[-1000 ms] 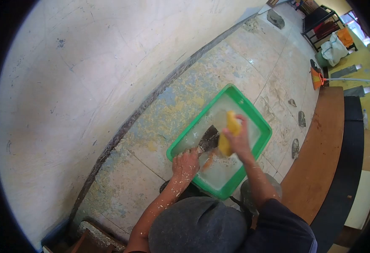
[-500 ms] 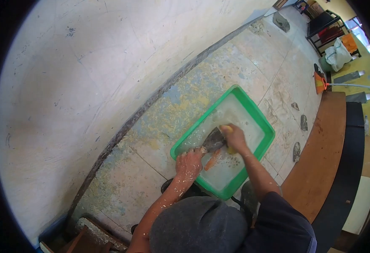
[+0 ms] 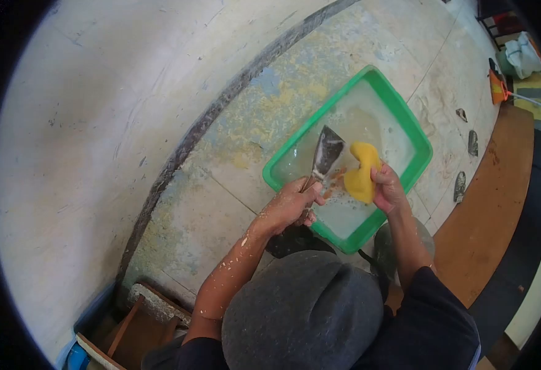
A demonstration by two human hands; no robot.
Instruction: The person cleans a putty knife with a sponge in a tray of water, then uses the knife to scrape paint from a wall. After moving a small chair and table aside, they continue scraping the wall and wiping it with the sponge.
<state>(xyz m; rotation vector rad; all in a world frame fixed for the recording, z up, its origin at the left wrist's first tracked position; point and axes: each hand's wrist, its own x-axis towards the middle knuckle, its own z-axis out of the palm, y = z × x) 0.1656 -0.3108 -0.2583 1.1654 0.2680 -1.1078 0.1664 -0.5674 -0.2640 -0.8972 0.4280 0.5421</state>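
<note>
My two bare hands [image 3: 292, 205], one green rectangular plastic basin [image 3: 413, 126]
I count one metal scraper with a flared blade [image 3: 328, 151], one yellow sponge [image 3: 361, 185], one dark grey cloth cap [image 3: 301, 308], one orange broom with a pale stick [image 3: 499, 89] and three small, flat, dark grey pieces [image 3: 473, 143].

Indoor room, apparently under repair: scuffed wall [image 3: 98, 111] left of the left hand [image 3: 296, 202], blotched tile floor [image 3: 320, 83] beyond it, long boards [image 3: 489, 209] right of the right hand [image 3: 389, 188]

On the paint-stained tile floor [image 3: 218, 213] before me lie my green plastic tub [image 3: 420, 143] of cloudy water and, well apart, small dark pieces [image 3: 473, 143].
</note>
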